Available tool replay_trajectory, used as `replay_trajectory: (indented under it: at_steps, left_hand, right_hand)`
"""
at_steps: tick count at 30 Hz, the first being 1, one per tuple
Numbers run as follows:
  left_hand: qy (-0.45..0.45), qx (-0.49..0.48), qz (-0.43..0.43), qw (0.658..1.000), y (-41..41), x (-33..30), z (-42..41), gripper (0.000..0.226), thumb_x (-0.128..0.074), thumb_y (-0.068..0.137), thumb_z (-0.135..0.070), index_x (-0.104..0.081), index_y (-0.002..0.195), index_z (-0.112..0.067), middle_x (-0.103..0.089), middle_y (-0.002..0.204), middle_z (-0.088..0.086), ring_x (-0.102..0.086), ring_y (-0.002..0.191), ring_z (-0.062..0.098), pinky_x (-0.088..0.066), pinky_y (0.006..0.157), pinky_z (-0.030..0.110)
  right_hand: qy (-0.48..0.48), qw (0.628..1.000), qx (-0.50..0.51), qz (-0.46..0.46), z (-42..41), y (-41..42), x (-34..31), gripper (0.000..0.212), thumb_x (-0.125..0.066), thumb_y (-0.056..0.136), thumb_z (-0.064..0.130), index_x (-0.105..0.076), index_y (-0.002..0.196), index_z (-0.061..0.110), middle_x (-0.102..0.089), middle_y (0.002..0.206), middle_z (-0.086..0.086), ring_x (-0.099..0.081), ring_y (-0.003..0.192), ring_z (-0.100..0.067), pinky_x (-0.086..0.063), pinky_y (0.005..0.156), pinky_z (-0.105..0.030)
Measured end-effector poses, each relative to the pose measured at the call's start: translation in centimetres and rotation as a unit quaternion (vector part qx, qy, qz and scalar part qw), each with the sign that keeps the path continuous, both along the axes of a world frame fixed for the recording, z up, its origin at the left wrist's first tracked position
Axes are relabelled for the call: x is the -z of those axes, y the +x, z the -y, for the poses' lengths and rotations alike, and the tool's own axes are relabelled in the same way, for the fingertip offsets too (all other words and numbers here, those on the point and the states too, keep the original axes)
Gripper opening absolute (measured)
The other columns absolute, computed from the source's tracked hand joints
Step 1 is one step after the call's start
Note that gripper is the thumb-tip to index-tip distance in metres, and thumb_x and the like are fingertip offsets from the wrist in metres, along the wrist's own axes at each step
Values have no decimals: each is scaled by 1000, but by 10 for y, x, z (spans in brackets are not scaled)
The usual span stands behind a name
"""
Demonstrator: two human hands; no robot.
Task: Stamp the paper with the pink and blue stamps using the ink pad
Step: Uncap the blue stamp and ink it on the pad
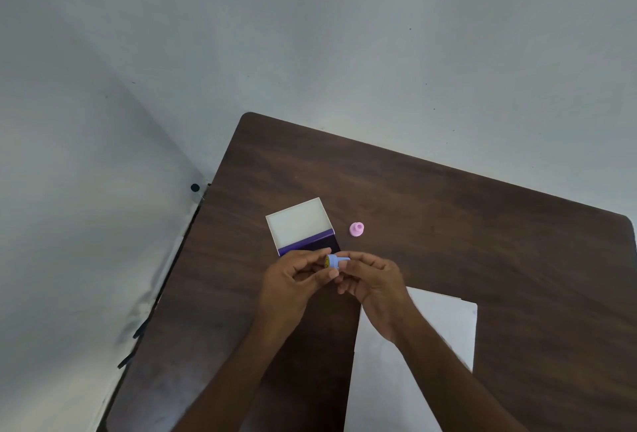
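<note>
A small blue stamp (333, 262) lies on its side in mid-air above a dark wooden table (448, 225), pinched at its wide end by the fingertips of the left hand (293, 280) and at its narrow handle by the curled fingers of the right hand (374, 281). Just beyond the hands sits an open ink pad (303, 226), its white lid raised and purple edge showing, with a pink stamp (356, 229) upright beside it to the right. A white sheet of paper (448, 321) lies near the table's front edge, partly beneath the right forearm.
</note>
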State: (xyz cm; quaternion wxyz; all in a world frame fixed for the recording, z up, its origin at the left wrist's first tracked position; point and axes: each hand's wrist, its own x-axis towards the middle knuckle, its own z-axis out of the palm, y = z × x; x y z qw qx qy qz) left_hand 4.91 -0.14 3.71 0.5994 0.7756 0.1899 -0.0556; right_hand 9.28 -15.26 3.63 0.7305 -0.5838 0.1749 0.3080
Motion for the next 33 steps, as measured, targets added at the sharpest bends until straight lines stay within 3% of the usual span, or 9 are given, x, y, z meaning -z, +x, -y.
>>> replay_trajectory:
  at_steps: [3,7,12,15,20,25,29,33]
  left_hand:
    - [5,-5,2,1000,-1,1,-3,33,-74,77,-18,-66,109,-20,-60,90,-19,-55,83,-23,-40,68,-4]
    - [18,-8,0,1000,-1,2,-7,33,-74,77,-18,-68,109,-17,-61,92,-17,-59,79,-9,-40,71,-3]
    - [18,-7,16,1000,-5,2,-9,33,-74,77,-17,-69,110,-18,-62,95,-17,-60,84,-6,-40,75,-2]
    - [-16,-27,28,999,-11,4,-10,33,-74,77,-14,-68,109,-21,-66,97,-17,-62,90,-9,-44,76,1]
    - [-61,-78,13,995,-24,18,-27,37,-74,77,-8,-70,106,-31,-73,95,-16,-67,92,-1,-49,74,7]
    - [40,-75,-44,995,-34,44,-56,39,-72,80,-10,-65,104,-41,-68,98,-21,-61,89,-13,-43,72,-1]
    - [140,-35,-103,984,-42,66,-63,32,-72,81,-27,-67,112,-31,-61,106,-12,-57,89,1,-41,77,11]
    - [194,-37,-103,975,-36,73,-63,35,-77,76,-24,-69,109,-18,-54,104,-7,-49,93,8,-39,83,22]
  right_hand:
    - [6,1000,-9,5,-3,-1,1,21,-71,76,16,-73,94,6,-75,87,-13,-69,70,-25,-59,62,-27]
    - [10,1000,-14,10,-6,-1,1,30,-71,74,18,-70,99,2,-74,91,-14,-69,72,-25,-59,65,-28]
    - [8,1000,-2,1,-7,-3,3,18,-68,81,10,-72,97,3,-73,93,-18,-69,73,-26,-59,66,-29]
    - [46,999,16,-21,-8,-8,6,22,-65,85,10,-70,103,-2,-71,94,-22,-67,76,-27,-57,69,-31]
    - [157,982,29,-97,-10,-17,3,31,-70,78,14,-69,105,-1,-69,89,-16,-64,76,-22,-55,76,-33]
    - [282,946,33,-153,-13,-22,-5,31,-67,81,10,-63,107,-5,-64,92,-19,-61,78,-24,-56,74,-33]
    - [335,928,21,-164,-17,-26,-8,31,-61,84,9,-58,111,-5,-61,94,-20,-58,76,-24,-54,67,-32]
    - [344,925,13,-157,-23,-25,-10,30,-58,85,9,-57,112,-5,-61,94,-20,-57,76,-24,-52,64,-31]
